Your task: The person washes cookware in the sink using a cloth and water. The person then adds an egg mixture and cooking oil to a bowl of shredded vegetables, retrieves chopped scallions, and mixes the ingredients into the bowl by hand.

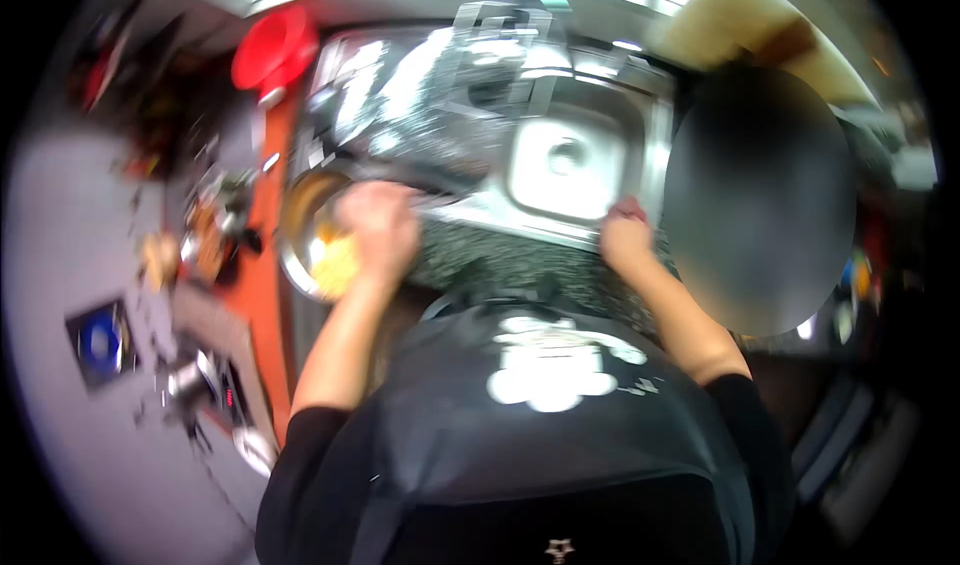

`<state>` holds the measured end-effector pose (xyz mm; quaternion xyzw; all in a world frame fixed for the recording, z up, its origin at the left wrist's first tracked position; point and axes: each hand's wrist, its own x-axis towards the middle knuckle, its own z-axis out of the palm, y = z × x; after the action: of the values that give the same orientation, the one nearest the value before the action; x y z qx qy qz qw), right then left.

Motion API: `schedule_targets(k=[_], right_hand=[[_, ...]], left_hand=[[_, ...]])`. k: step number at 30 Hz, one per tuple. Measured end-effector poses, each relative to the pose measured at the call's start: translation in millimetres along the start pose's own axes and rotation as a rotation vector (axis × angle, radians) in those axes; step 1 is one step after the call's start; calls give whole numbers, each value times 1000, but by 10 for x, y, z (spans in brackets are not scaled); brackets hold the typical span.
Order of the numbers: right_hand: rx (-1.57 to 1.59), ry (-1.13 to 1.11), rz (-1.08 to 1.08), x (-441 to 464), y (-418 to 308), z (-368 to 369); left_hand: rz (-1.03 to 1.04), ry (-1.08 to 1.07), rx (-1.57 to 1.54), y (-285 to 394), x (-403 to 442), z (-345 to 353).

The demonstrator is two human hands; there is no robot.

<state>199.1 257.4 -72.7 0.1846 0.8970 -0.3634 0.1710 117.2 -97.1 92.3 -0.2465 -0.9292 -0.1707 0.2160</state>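
Smeared by motion, my left hand (380, 227) is at the right rim of a round metal bowl (290, 262). Whether its fingers grip the rim is too blurred to see. Yellow food in small pieces (336, 268) lies in the bowl. My right hand (627, 235) looks closed at the front right corner of the steel sink (545, 193). Something reddish shows at its fingers, either the fingertips or a small thing; I cannot make it out.
A ribbed metal drainboard (400, 95) adjoins the sink's left side. A red funnel-shaped thing (275, 50) stands at the back left. Dark speckled countertop (480, 250) runs along the front. A blurred grey oval (760, 205) covers part of the right side.
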Motion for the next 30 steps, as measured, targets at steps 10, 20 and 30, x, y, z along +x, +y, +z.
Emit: schedule_targets(k=[10, 20, 30], right_hand=[[-329, 142, -236, 125, -605, -169], [-342, -239, -529, -469, -923, 291], [-229, -601, -483, -284, -690, 371]], left_hand=[[-827, -285, -716, 206, -1588, -304], [-1688, 310, -825, -1569, -2492, -506], [-1770, -19, -1500, -2487, -2218, -303]])
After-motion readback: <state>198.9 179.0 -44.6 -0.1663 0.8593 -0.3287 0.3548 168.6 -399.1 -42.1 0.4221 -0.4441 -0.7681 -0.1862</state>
